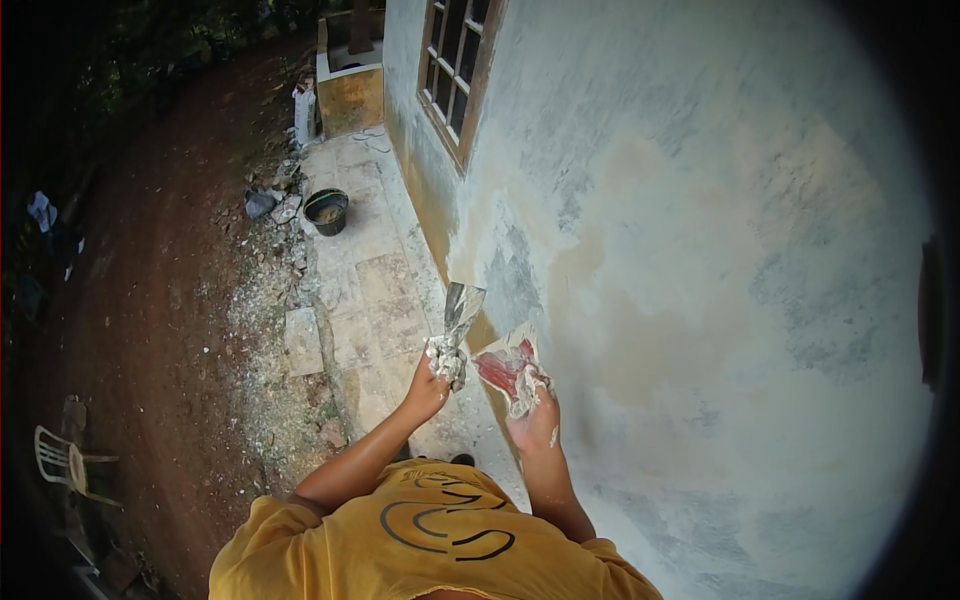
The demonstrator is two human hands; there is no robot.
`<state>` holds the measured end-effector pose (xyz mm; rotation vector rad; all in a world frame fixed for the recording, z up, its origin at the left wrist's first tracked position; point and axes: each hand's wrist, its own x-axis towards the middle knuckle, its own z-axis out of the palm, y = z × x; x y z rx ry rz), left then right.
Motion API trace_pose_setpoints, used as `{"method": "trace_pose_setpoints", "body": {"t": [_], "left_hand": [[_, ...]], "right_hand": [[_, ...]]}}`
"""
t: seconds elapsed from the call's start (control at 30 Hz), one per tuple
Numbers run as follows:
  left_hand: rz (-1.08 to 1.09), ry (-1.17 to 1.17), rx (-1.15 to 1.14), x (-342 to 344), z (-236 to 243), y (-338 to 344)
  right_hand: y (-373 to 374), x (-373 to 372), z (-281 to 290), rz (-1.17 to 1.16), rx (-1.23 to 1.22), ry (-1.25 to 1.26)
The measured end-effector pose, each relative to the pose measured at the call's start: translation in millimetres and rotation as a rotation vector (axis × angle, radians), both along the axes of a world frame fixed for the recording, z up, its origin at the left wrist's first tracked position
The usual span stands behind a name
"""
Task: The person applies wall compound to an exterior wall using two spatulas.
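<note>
My left hand (431, 384), its fingers caked in white putty, is closed round a putty knife (463, 306). The knife's broad metal blade points up and away from me and carries smears of putty. Close by on the right, my right hand (536, 415) grips a red spreader (507, 366) with thick white putty along its edges and over the fingers. The two tools are apart, side by side in front of my chest. Just beyond the spreader rises the plastered wall (690, 300), patchy in grey, white and beige.
A barred window (456, 70) is set in the wall farther along. On the tiled walkway (385, 280) stands a black bucket (327, 212) with some material inside. Rubble and a white sack (304, 112) line its left edge. A pale plastic chair (75, 464) stands on the dirt.
</note>
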<state>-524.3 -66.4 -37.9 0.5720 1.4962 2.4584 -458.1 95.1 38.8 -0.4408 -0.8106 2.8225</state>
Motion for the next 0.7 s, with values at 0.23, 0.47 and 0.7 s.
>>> {"method": "trace_pose_setpoints", "body": {"t": [0.23, 0.47, 0.7], "left_hand": [[0.205, 0.388, -0.356, 1, 11, 14], [0.136, 0.338, -0.351, 5, 19, 16], [0.142, 0.442, -0.437, 2, 28, 12]], "right_hand": [[-35, -2, -3, 0.018, -0.028, -0.023], [-36, -2, -9, 0.070, -0.108, 0.020], [-37, 1, -4, 0.088, -0.075, -0.019]]}}
